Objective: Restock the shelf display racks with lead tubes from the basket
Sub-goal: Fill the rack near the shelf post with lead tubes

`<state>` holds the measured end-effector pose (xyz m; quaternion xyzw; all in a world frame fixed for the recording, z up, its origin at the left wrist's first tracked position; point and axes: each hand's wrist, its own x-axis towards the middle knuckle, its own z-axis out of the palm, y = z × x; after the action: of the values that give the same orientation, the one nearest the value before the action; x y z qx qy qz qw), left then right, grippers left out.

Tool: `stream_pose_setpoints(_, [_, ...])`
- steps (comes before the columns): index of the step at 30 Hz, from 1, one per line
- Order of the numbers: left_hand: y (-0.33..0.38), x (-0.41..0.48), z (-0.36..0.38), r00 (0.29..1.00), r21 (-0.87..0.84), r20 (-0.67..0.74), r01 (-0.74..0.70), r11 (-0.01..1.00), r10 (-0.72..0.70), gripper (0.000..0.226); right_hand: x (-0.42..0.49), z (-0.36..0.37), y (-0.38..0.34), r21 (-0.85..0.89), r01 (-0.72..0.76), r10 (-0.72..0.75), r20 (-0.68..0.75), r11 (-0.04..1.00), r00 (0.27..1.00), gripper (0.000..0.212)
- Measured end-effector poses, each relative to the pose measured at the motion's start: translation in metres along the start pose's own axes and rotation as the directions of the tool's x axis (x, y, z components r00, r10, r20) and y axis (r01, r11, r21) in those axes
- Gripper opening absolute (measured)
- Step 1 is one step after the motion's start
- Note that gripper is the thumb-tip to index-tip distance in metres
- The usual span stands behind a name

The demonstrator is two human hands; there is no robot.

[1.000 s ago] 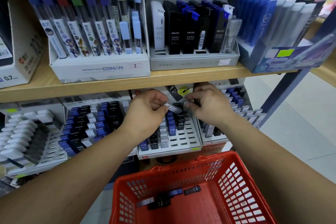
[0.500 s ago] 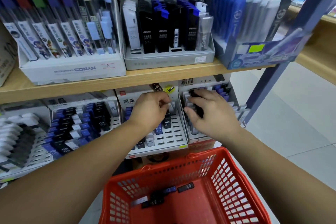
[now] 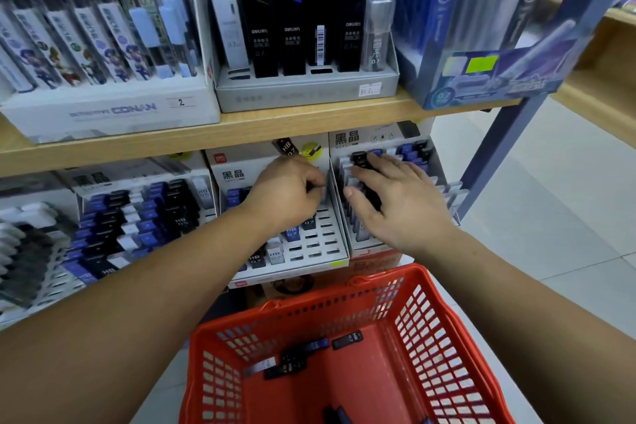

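Observation:
My left hand point(image 3: 285, 194) hovers over the upper right of the middle white display rack point(image 3: 311, 249), fingers curled round a small lead tube that is mostly hidden. My right hand point(image 3: 399, 198) lies over the right rack point(image 3: 361, 241), thumb and fingers holding a black lead tube point(image 3: 373, 198) against the rack's rows. The middle rack has several blue, black and white HB tubes on its left and bare slots on its right. Below me is the red basket point(image 3: 344, 289), with several loose lead tubes point(image 3: 292, 363) on its floor.
A fuller rack point(image 3: 137, 217) stands to the left. The wooden shelf board point(image 3: 275, 127) above carries boxes of leads and pencils, close over my hands. A blue shelf post point(image 3: 499, 155) rises at the right, with tiled floor beyond.
My hands parted: the right one moved from the middle rack onto the right rack with a black tube, and the left one shifted up the middle rack. The view moved closer.

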<state>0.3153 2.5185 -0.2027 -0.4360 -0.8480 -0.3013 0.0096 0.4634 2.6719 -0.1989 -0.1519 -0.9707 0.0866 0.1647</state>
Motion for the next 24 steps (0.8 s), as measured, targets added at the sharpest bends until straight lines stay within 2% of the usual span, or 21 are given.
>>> stream_pose_setpoints(1, [0.000, -0.001, 0.001, 1.000, 0.028, 0.004, -0.031, 0.999, 0.031, 0.014, 0.000, -0.001, 0.000, 0.008, 0.003, -0.003, 0.003, 1.000, 1.000, 0.059])
stream_pose_setpoints(5, [0.003, -0.012, -0.007, 1.000, 0.061, -0.028, 0.000, 0.998, 0.002, 0.033, -0.006, -0.009, 0.003, -0.028, 0.080, -0.083, -0.093, 0.996, 0.992, 0.058])
stream_pose_setpoints(9, [0.018, -0.044, -0.033, 0.983, 0.054, -0.119, -0.134, 0.989, 0.140, 0.022, -0.029, -0.030, -0.008, -0.047, 0.203, -0.209, -0.215, 0.978, 0.954, 0.042])
stream_pose_setpoints(11, [0.030, -0.068, -0.044, 0.985, 0.043, -0.104, -0.133, 0.990, 0.137, 0.015, -0.050, -0.041, -0.021, 0.007, 0.230, -0.224, -0.191, 0.973, 0.956, 0.042])
stream_pose_setpoints(14, [0.040, -0.107, -0.046, 0.996, 0.031, -0.006, -0.090, 0.995, 0.091, 0.009, -0.087, -0.043, -0.032, 0.148, 0.128, -0.138, 0.056, 0.981, 0.989, 0.046])
stream_pose_setpoints(16, [0.037, -0.140, -0.032, 0.997, -0.013, 0.068, -0.032, 0.999, 0.033, 0.005, -0.113, -0.030, -0.036, 0.219, 0.033, -0.094, 0.276, 0.975, 0.957, 0.046])
stream_pose_setpoints(18, [0.030, -0.179, -0.003, 0.985, -0.059, 0.164, 0.072, 0.996, -0.061, 0.003, -0.142, -0.007, -0.036, 0.228, -0.022, -0.095, 0.490, 0.973, 0.866, 0.046])
stream_pose_setpoints(20, [0.017, -0.222, 0.038, 0.944, -0.101, 0.281, 0.206, 0.973, -0.171, 0.003, -0.173, 0.023, -0.029, 0.183, -0.058, -0.075, 0.641, 0.981, 0.764, 0.046])
stream_pose_setpoints(24, [-0.004, -0.292, 0.109, 0.824, -0.089, 0.474, 0.396, 0.914, -0.311, 0.007, -0.225, 0.076, -0.009, 0.048, -0.249, 0.125, 0.764, 0.967, 0.633, 0.040])
